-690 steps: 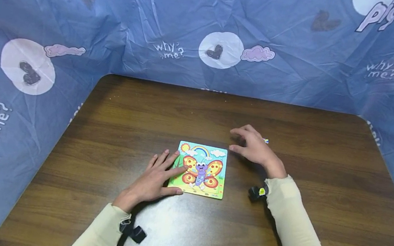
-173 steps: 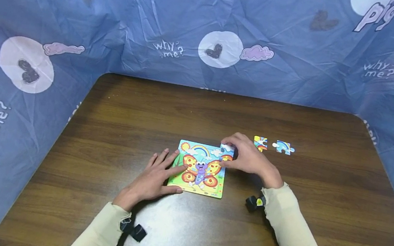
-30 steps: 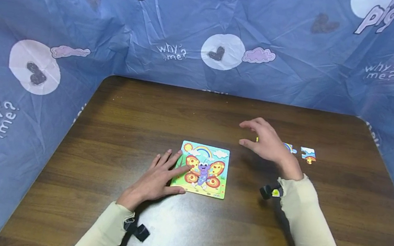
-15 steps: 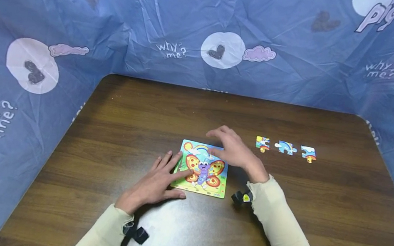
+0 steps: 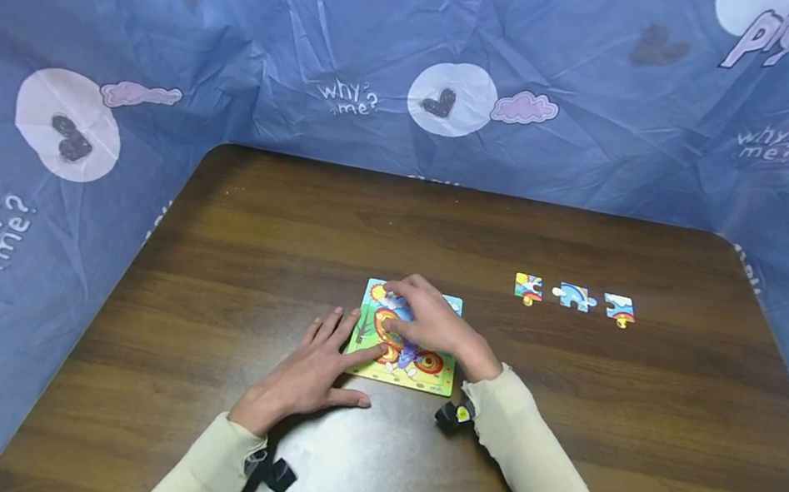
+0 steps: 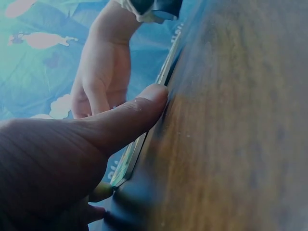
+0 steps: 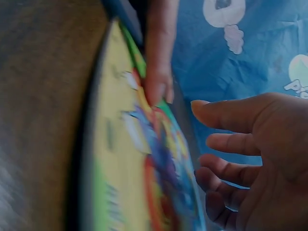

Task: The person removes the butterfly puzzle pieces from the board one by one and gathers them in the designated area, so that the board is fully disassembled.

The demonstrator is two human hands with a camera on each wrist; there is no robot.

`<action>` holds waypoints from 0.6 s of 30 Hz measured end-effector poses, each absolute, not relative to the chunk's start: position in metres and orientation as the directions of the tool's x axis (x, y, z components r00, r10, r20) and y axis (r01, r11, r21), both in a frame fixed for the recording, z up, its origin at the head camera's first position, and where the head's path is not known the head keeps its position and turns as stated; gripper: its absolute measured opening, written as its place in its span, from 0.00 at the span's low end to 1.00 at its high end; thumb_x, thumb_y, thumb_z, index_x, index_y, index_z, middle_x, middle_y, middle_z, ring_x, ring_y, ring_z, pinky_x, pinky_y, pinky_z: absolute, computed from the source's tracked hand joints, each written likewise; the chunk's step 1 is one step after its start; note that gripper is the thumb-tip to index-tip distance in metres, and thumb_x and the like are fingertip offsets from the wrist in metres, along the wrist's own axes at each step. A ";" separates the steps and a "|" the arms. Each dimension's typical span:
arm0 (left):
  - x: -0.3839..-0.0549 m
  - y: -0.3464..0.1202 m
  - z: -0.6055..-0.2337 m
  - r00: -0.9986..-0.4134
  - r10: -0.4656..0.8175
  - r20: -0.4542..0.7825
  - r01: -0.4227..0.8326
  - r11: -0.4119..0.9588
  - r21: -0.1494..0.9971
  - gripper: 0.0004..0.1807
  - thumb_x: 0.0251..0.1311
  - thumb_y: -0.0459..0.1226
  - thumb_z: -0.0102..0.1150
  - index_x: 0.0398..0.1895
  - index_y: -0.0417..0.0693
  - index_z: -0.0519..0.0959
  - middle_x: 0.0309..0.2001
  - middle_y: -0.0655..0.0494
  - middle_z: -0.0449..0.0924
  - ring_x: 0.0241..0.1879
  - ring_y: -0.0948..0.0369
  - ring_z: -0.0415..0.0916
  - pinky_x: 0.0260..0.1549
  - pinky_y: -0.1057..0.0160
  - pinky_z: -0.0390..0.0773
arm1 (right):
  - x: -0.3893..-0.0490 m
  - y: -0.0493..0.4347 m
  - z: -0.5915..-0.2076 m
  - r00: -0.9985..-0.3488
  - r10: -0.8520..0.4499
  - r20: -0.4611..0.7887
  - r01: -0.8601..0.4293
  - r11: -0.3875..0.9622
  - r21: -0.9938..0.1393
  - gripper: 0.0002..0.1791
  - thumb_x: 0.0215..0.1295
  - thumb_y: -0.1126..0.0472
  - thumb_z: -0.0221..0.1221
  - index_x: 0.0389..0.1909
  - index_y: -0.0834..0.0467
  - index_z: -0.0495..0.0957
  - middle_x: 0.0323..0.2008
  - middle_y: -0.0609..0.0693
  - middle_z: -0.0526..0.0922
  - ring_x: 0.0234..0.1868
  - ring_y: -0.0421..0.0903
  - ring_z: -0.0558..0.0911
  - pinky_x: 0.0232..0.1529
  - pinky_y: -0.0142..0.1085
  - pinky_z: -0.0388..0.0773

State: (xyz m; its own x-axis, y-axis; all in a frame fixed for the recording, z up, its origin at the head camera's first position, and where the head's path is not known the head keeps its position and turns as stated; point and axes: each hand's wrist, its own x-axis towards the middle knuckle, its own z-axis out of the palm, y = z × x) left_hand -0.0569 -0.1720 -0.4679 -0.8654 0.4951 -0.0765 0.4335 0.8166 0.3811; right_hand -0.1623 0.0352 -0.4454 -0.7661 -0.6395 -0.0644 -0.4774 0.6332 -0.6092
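A square jigsaw puzzle board [image 5: 413, 381] with a purple butterfly, sun and rainbow lies on the table. My left hand [image 5: 303, 380] rests at its left side, fingers spread; the index finger reaches over the picture. In the left wrist view the thumb [image 6: 139, 113] lies along the board's near edge. Over the upper part of the picture is my right hand [image 5: 430, 318], thumb and fingertips apart around the left wing. The right wrist view shows that hand's fingers [image 7: 231, 144] bent loosely beside the board, with nothing seen between them. The rainbow and middle top are hidden beneath it.
Three loose jigsaw pieces lie in a row right of the board: a sun piece [image 5: 528, 287], a rainbow piece [image 5: 574, 296] and a cloud piece [image 5: 619, 308]. A blue printed cloth [image 5: 363, 40] hangs behind the brown table [image 5: 638, 448].
Several seconds ago my right hand held a piece at the board's top right corner; now the cloud piece lies third in the row. Since then that hand has moved left from the pieces over the board.
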 end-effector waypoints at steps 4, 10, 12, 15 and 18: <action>-0.057 -0.173 -0.468 -0.866 0.493 -0.086 0.429 0.819 0.380 0.41 0.58 0.62 0.63 0.74 0.66 0.66 0.80 0.32 0.44 0.79 0.33 0.42 0.73 0.30 0.51 | -0.160 0.030 -0.455 -0.766 -0.639 -0.067 -0.472 0.630 -0.616 0.33 0.64 0.55 0.65 0.68 0.62 0.71 0.58 0.60 0.76 0.58 0.54 0.78 0.63 0.50 0.75; -0.057 -0.173 -0.468 -0.867 0.489 -0.096 0.421 0.822 0.384 0.41 0.57 0.62 0.63 0.74 0.66 0.66 0.80 0.35 0.44 0.79 0.34 0.41 0.74 0.31 0.50 | -0.153 0.023 -0.464 -0.782 -0.621 -0.053 -0.480 0.654 -0.585 0.31 0.62 0.54 0.66 0.65 0.60 0.75 0.54 0.58 0.77 0.53 0.51 0.77 0.58 0.46 0.75; -0.057 -0.173 -0.468 -0.866 0.491 -0.091 0.425 0.821 0.381 0.41 0.57 0.62 0.63 0.74 0.65 0.67 0.80 0.35 0.45 0.79 0.34 0.42 0.74 0.31 0.50 | -0.150 0.022 -0.466 -0.788 -0.615 -0.044 -0.485 0.663 -0.570 0.31 0.62 0.53 0.67 0.65 0.59 0.76 0.54 0.57 0.78 0.53 0.51 0.76 0.57 0.47 0.74; -0.057 -0.172 -0.468 -0.866 0.492 -0.087 0.427 0.820 0.381 0.41 0.56 0.62 0.63 0.73 0.65 0.67 0.80 0.35 0.45 0.79 0.33 0.43 0.73 0.31 0.51 | -0.147 0.021 -0.469 -0.787 -0.616 -0.029 -0.499 0.664 -0.556 0.31 0.61 0.52 0.67 0.65 0.57 0.76 0.54 0.56 0.78 0.55 0.51 0.75 0.57 0.48 0.72; -0.057 -0.172 -0.467 -0.867 0.491 -0.092 0.425 0.821 0.380 0.41 0.57 0.62 0.63 0.73 0.65 0.67 0.80 0.35 0.45 0.79 0.33 0.42 0.74 0.31 0.50 | -0.146 0.020 -0.471 -0.791 -0.612 -0.010 -0.504 0.661 -0.557 0.29 0.61 0.52 0.67 0.63 0.55 0.78 0.53 0.55 0.79 0.56 0.51 0.75 0.58 0.49 0.72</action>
